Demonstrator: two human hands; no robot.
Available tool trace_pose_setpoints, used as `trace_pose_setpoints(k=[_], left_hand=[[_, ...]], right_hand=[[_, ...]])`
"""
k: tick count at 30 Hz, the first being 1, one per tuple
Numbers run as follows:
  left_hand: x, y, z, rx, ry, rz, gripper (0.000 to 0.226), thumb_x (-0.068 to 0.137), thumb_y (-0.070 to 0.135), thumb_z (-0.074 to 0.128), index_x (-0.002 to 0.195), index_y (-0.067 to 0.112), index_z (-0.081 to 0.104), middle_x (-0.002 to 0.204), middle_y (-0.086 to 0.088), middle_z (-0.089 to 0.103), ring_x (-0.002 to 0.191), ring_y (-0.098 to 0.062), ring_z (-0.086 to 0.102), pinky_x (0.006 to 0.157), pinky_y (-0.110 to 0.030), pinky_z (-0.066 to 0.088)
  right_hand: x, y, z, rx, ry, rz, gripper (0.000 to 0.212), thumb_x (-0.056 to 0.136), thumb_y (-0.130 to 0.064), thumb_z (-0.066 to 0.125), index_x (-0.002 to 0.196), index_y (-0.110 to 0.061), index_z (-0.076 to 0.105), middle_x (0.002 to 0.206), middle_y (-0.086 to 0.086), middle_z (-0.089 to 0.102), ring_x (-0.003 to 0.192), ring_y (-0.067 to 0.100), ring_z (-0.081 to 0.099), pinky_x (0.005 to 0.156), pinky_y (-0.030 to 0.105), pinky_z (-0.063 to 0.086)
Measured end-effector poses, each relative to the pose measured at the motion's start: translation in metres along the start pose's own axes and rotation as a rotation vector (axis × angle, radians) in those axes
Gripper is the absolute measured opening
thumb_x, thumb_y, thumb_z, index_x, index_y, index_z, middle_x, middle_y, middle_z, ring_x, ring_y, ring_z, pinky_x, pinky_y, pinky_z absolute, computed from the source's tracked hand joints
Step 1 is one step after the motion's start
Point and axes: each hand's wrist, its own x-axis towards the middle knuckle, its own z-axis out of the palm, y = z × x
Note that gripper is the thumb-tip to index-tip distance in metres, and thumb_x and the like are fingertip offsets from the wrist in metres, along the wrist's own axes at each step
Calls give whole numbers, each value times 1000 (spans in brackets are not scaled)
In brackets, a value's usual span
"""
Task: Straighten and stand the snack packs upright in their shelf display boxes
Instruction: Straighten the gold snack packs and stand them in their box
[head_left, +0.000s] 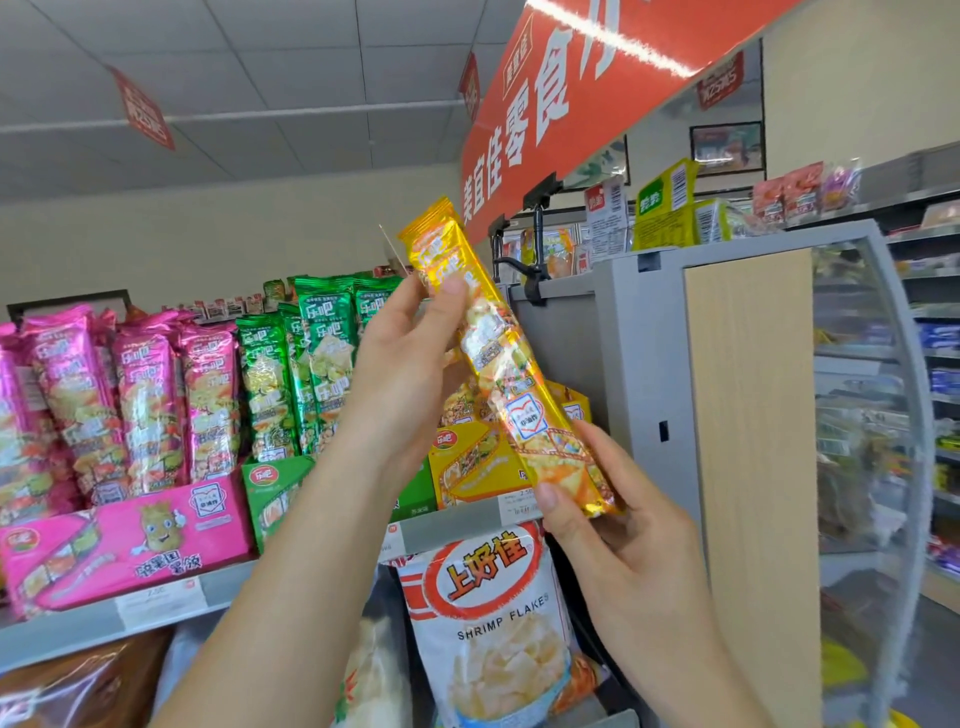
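A long yellow snack pack (506, 358) hangs tilted in the air, its top leaning left, in front of the yellow display box (467, 467). My left hand (410, 358) grips its upper part, thumb on the front. My right hand (608, 514) pinches its lower end. A second yellow pack seems to lie behind it. Green packs (306, 358) stand in the green display box (272, 488) to the left. Further left, pink packs (140, 395) stand in the pink display box (124, 540).
A bag of shrimp flakes (488, 618) hangs below the shelf edge (457, 525). A grey and wood shelf end panel (748, 415) rises on the right. A red banner (571, 104) hangs overhead, and more shelves stand at the far right.
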Motion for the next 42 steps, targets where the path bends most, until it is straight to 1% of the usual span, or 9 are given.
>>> trace_pose_setpoints(k=[6, 10, 14, 19, 23, 28, 35, 38, 42], left_hand=[[-4, -4, 0, 254, -129, -118, 55, 68, 41, 75, 115, 20, 58, 97, 2, 75, 86, -16, 73, 67, -32, 61], [1, -5, -1, 266, -126, -86, 51, 71, 42, 73, 113, 21, 56, 96, -1, 76, 82, -18, 73, 65, -33, 60], [10, -3, -6, 322, -162, -27, 39, 77, 48, 70, 104, 24, 54, 78, 5, 70, 63, -13, 64, 43, -24, 46], [25, 9, -5, 276, -167, 51, 30, 82, 34, 70, 105, 18, 59, 85, 7, 73, 77, -13, 71, 58, -26, 57], [41, 20, 1, 361, 9, 264, 19, 92, 24, 65, 108, 19, 56, 91, 8, 72, 82, -9, 71, 63, -32, 60], [70, 22, -5, 715, 217, 391, 35, 85, 40, 68, 110, 22, 51, 95, 5, 69, 87, -19, 70, 75, -49, 58], [96, -32, 7, 1095, 36, 4, 42, 86, 45, 68, 108, 13, 53, 102, -7, 70, 86, -33, 69, 78, -48, 57], [98, -54, 8, 1029, -54, -199, 35, 87, 35, 70, 100, 4, 60, 90, -13, 73, 76, -29, 72, 77, -47, 58], [96, -72, 7, 1307, -136, -248, 41, 85, 42, 69, 84, 1, 65, 77, -12, 73, 75, -27, 70, 75, -42, 57]], right_hand=[[4, 3, -6, -276, 139, -99, 58, 81, -48, 66, 136, -37, 49, 114, -22, 64, 101, -4, 63, 69, 9, 53], [10, 3, -13, -128, 79, -55, 54, 79, -50, 71, 130, -45, 51, 111, -21, 67, 92, -3, 67, 63, 11, 53], [20, -1, -19, 48, -70, 21, 45, 80, -46, 68, 124, -43, 60, 95, -14, 73, 67, 2, 68, 54, 12, 50], [34, -3, -24, -262, -27, -55, 45, 89, -52, 56, 133, -48, 49, 90, -27, 70, 66, -6, 65, 54, 7, 47], [49, -7, -22, -678, 22, -172, 46, 95, -42, 50, 140, -32, 47, 77, -16, 69, 70, -2, 60, 58, 14, 43], [54, -10, -15, -849, -29, -205, 42, 96, -29, 49, 138, -26, 48, 108, -10, 62, 92, 9, 59, 73, 21, 41], [67, 2, -1, -1057, -229, -243, 52, 99, -34, 45, 147, -19, 35, 144, -1, 44, 131, 18, 39, 108, 29, 34], [72, 6, 4, -1157, -257, -238, 51, 98, -39, 45, 144, -17, 40, 137, 2, 49, 128, 21, 41, 105, 33, 39], [72, 7, 8, -1258, -221, -230, 45, 86, -35, 67, 125, -12, 62, 115, 7, 64, 110, 28, 57, 88, 39, 53]])
